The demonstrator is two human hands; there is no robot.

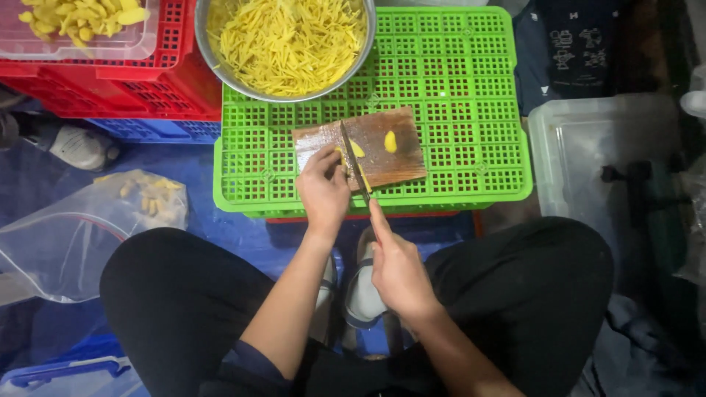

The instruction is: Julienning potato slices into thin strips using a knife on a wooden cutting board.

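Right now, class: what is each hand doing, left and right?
Left hand: closed on a yellow piece on the wooden cutting board.
Right hand: closed around the knife.

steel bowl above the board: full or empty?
Nearly full: the steel bowl is heaped with thin yellow strips almost to its rim.

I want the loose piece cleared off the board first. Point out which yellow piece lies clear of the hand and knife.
The small yellow piece right of the knife on the wooden cutting board; the others sit under the left hand's fingers against the blade.
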